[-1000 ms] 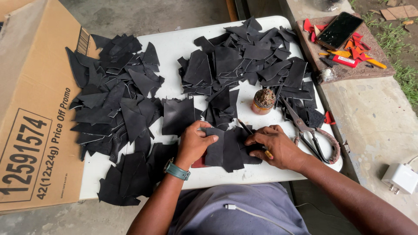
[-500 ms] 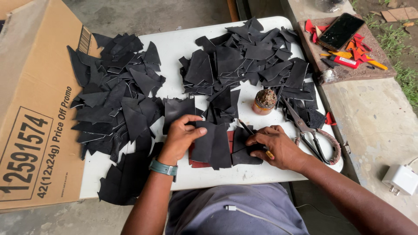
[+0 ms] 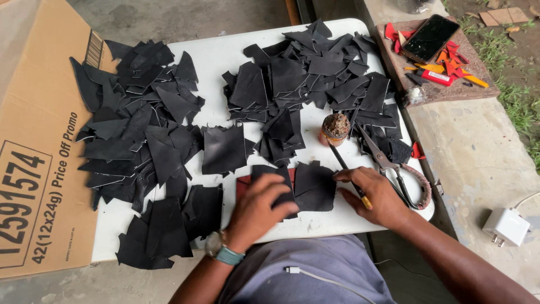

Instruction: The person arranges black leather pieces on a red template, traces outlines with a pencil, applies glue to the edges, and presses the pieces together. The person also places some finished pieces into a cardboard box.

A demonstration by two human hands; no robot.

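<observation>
The left hand (image 3: pixel 260 207) lies flat, palm down and fingers spread, on a black leather piece (image 3: pixel 306 188) at the near edge of the white table (image 3: pixel 225 56); it presses rather than grasps, closing on nothing. A dark red piece (image 3: pixel 243 184) peeks out from under that black one at about nine o'clock of the hand. The right hand (image 3: pixel 376 197) rests at three o'clock of the black piece, its fingertips touching the piece's right edge, and it is closed around a thin brush (image 3: pixel 346 171) with a yellowish end; the brush's long axis runs from about five o'clock up to eleven o'clock, toward a small glue pot (image 3: pixel 336 128). The brush tip seems to end near the pot, though the view there is too cluttered to be sure.

The black piece lies between the two hands, wider left to right, with the left hand on top of it and so the nearer. Scissors (image 3: pixel 394 169) lie just at one o'clock of the right hand. Heaps of black offcuts (image 3: pixel 140 129) fill the table at ten and twelve o'clock, and a cardboard box (image 3: pixel 39 157) sits at nine o'clock.
</observation>
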